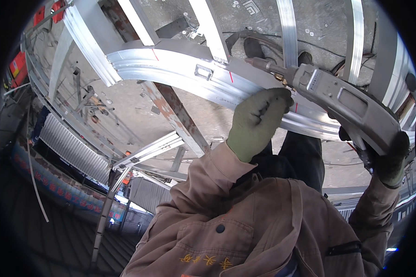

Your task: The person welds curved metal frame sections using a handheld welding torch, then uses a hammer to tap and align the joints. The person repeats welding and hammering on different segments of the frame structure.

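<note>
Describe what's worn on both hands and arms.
The left hand wears a dull green glove, darkened at the fingertips. The right hand wears a darker-looking green glove. Long brown cloth sleeves cover both arms; the left ends in a broad cuff.

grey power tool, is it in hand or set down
In hand: the gloved right hand is closed around the rear of the grey power tool, which slants across the view.

The power tool (342,94) is partly hiding the right hand (394,159); the view's lower edge is cropping the jacket (268,217).
</note>
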Demonstrator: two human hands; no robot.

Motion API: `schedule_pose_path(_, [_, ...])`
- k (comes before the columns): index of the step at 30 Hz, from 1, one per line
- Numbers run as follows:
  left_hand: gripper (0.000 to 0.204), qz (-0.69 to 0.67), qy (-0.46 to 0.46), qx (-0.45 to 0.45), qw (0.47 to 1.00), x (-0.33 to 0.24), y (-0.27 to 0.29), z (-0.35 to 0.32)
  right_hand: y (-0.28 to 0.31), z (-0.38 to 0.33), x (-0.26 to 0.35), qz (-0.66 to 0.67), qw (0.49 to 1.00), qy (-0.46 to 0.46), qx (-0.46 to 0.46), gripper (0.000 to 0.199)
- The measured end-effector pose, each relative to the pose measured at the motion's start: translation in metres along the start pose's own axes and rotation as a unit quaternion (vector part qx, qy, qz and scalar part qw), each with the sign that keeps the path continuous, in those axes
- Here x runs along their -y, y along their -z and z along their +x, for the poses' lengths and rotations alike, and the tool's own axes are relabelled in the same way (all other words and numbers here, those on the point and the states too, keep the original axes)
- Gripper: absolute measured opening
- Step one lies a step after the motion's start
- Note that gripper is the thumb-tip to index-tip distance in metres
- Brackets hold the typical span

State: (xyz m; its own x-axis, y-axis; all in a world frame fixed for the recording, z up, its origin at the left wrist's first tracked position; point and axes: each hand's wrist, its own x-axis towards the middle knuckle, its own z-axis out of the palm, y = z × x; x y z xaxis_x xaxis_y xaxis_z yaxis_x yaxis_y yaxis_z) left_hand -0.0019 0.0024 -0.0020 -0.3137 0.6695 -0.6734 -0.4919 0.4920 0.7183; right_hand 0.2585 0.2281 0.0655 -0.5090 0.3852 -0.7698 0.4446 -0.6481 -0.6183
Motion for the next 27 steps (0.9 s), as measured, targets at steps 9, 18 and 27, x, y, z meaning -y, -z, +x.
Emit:
schedule_pose_path(9, [0.026,0.137,-0.007,0.001,0.991,-0.007,-0.008,0.003,0.030,0.028,-0.020,0.002,0.996,-0.074,-0.049,0.102])
schedule_pose_path(18, [0.014,0.142,-0.011,-0.074,0.987,-0.002,-0.021,0.007,0.023,0.038,-0.009,-0.035,0.995,-0.085,-0.024,0.096])
schedule_pose_path(27, [0.024,-0.029,0.018,-0.110,0.993,-0.021,-0.026,0.005,-0.027,0.040,0.041,-0.185,0.981,-0.031,0.049,0.089])
